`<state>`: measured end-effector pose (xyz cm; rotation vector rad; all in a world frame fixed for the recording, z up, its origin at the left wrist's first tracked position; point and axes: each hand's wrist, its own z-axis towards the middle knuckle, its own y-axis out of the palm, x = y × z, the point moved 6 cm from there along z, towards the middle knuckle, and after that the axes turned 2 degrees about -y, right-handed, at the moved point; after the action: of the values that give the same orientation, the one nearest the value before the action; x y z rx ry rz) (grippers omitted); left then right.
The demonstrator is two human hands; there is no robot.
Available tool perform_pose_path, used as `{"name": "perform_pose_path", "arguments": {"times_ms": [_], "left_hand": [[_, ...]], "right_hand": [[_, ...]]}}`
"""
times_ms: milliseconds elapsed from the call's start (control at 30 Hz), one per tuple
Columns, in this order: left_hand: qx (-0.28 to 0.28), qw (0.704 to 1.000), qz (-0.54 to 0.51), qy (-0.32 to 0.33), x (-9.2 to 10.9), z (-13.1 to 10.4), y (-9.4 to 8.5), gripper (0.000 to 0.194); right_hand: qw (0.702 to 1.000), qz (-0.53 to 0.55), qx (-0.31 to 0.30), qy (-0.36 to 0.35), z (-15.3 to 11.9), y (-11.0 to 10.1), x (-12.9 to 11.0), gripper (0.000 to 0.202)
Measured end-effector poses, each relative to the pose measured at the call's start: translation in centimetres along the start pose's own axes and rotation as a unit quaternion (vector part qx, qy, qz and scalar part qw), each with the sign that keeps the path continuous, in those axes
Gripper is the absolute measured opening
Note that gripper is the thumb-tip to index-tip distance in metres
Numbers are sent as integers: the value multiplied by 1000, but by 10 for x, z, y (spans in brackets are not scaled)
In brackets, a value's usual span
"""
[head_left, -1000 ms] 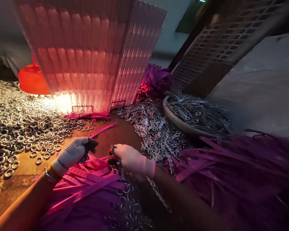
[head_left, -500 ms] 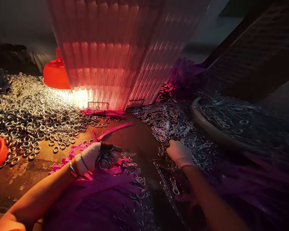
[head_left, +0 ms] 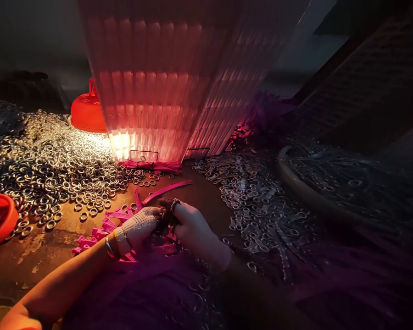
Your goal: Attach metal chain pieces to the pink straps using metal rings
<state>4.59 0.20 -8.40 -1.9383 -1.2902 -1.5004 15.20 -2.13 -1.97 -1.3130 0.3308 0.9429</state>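
Note:
My left hand (head_left: 139,229), in a white knit glove with dark fingertips, is curled closed over a pile of pink straps (head_left: 106,224). Metal rings were visible in it a moment ago; its grip is now mostly covered. My right hand (head_left: 196,229), also gloved, meets it fingertip to fingertip. Its thumb and index finger pinch something small and dark that I cannot make out. Under both hands lies a heap of purple and pink straps (head_left: 137,284), some with metal rings at their ends. One loose pink strap (head_left: 168,188) lies just beyond my fingers.
Loose metal rings (head_left: 55,169) cover the table's left, lit by a red lamp (head_left: 87,114). A red bowl (head_left: 12,220) stands at the left edge. Metal clasps (head_left: 251,197) are heaped at right, beside a round tray (head_left: 289,176). A corrugated panel (head_left: 147,91) stands behind.
My right hand has moved left from the clasp heap to meet my left hand. The left hand has closed further, hiding its rings. The view has shifted slightly.

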Motion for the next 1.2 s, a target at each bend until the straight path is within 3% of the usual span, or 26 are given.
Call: {"name": "perform_pose_path", "arguments": {"times_ms": [100, 200, 300, 400, 533, 767, 967, 1067, 1133, 1200], "left_hand": [[50, 997, -59, 8, 2, 0, -7, 29], [31, 993, -109, -20, -1, 1, -8, 30], [-18, 987, -128, -94, -11, 1, -5, 27], [-51, 988, -87, -120, -20, 1, -3, 26], [-28, 994, -54, -94, -24, 0, -5, 31], [-6, 999, 35, 35, -8, -9, 4, 36], [23, 1000, -14, -9, -10, -7, -3, 31], [32, 994, -92, -42, -14, 0, -12, 30], [40, 986, -154, -46, -17, 7, -20, 28], [52, 979, -196, -35, -18, 13, -28, 26]], "right_hand": [[994, 73, 64, 51, -4, -6, 10, 43], [989, 112, 76, 57, -10, -9, 20, 41], [997, 55, 53, 3, -9, -10, 22, 48], [996, -45, -4, -78, -9, -4, 16, 46], [988, -141, -18, -69, -16, -3, 18, 27], [993, -102, -33, 45, -20, -2, 25, 14], [983, -177, -13, 42, -10, 6, 16, 5], [992, -46, -49, 110, -2, 16, 32, 16], [978, 101, -92, 157, 9, 28, 44, 27], [965, 178, -108, 158, 23, 37, 48, 31]]}}
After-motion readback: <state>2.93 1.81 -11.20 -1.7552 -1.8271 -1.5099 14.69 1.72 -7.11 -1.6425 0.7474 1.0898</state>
